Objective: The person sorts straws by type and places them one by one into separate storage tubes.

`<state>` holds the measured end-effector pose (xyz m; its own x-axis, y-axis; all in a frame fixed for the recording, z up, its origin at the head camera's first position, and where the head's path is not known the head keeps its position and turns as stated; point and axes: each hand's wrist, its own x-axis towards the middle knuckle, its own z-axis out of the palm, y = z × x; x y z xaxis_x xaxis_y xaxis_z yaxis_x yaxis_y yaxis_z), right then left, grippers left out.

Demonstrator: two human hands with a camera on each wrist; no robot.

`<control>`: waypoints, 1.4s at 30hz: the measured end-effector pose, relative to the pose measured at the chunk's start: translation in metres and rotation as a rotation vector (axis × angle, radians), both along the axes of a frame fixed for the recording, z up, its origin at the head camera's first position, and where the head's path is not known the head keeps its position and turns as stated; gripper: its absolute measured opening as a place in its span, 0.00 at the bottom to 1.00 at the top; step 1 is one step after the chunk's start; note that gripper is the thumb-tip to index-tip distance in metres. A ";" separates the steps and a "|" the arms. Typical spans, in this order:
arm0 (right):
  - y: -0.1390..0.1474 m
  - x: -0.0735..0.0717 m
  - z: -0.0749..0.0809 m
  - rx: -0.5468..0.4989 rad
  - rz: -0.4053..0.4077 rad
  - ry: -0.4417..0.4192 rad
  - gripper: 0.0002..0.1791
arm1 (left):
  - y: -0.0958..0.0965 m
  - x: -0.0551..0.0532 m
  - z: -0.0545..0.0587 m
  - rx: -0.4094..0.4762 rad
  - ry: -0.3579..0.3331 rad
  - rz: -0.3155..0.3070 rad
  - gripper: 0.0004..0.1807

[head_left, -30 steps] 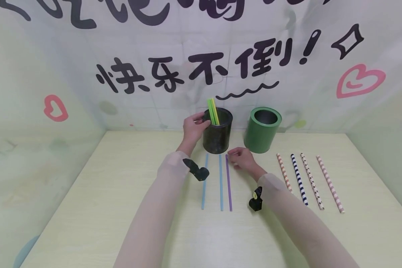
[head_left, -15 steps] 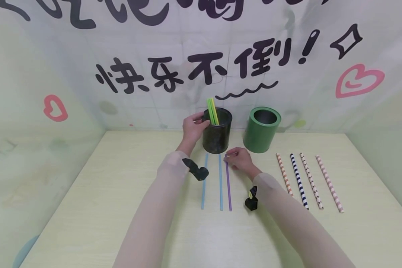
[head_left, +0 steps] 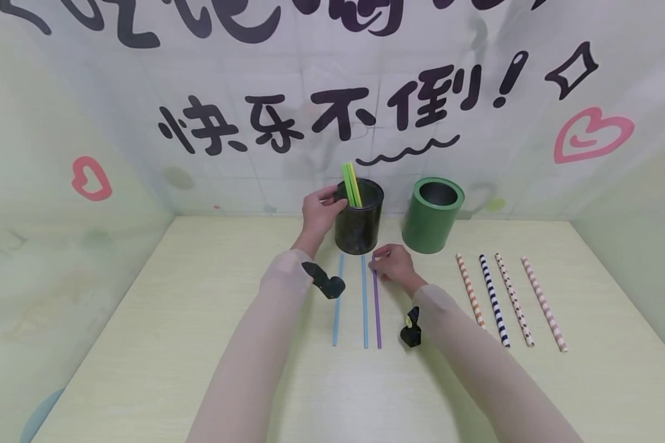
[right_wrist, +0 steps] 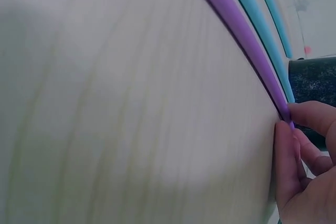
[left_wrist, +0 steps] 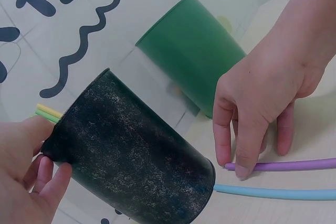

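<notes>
My left hand (head_left: 320, 215) grips the rim of a black cylindrical cup (head_left: 358, 232), its fingers over the left side. Inside the cup, green and yellow straws (head_left: 351, 184) lean up past the rim. Just in front of it my right hand (head_left: 396, 264) pinches the far end of a purple straw (head_left: 377, 314) between thumb and fingers. In the right wrist view, that purple straw (right_wrist: 241, 35) runs along the tabletop up to the fingertips. Two light blue straws, a nearer one (head_left: 365, 314) and another (head_left: 337, 320) partly behind the left wrist, lie left of it.
A green cylindrical cup (head_left: 431, 227) stands right of the black one. Several patterned straws lie at the right, among them an orange-striped straw (head_left: 470, 289) and a pink-striped straw (head_left: 544, 301). A printed backdrop (head_left: 266, 74) rises behind the table (head_left: 199, 295).
My right hand has moved slightly left onto the purple straw's far end, and its fingers have closed on it. The left hand stays on the black cup.
</notes>
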<state>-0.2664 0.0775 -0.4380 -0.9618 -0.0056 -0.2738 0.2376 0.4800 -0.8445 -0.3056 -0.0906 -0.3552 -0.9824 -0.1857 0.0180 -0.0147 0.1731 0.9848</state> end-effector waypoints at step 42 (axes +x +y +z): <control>0.009 -0.004 0.016 -0.148 -0.011 0.060 0.15 | -0.001 0.002 0.001 -0.014 0.020 -0.007 0.23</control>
<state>-0.2709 0.0870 -0.4218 -0.9765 -0.0313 -0.2130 0.1893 0.3466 -0.9187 -0.3036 -0.0913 -0.3545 -0.9831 -0.1786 0.0408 0.0067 0.1873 0.9823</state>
